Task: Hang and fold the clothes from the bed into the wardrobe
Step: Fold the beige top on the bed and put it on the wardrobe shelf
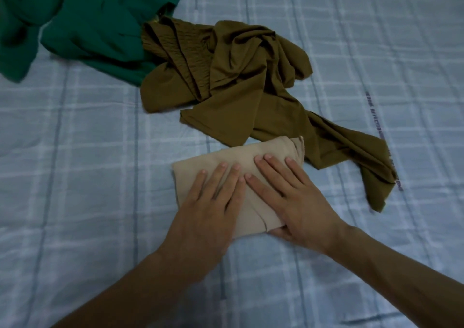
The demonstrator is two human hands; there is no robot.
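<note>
A small beige garment (253, 153) lies folded into a compact rectangle on the bed, in the middle of the view. My left hand (211, 209) lies flat on its left half with straight fingers. My right hand (286, 197) presses flat on its right half, with the thumb tucked under the near edge. Just beyond it an olive-brown garment (233, 76) lies crumpled, one long strip trailing toward the right. A dark green garment (88, 18) is heaped at the far left, touching the olive one.
The bed is covered by a pale blue checked quilt (75, 177) that fills the whole view. Open quilt surface stretches to the left, right and near side of the folded piece. The wardrobe is out of view.
</note>
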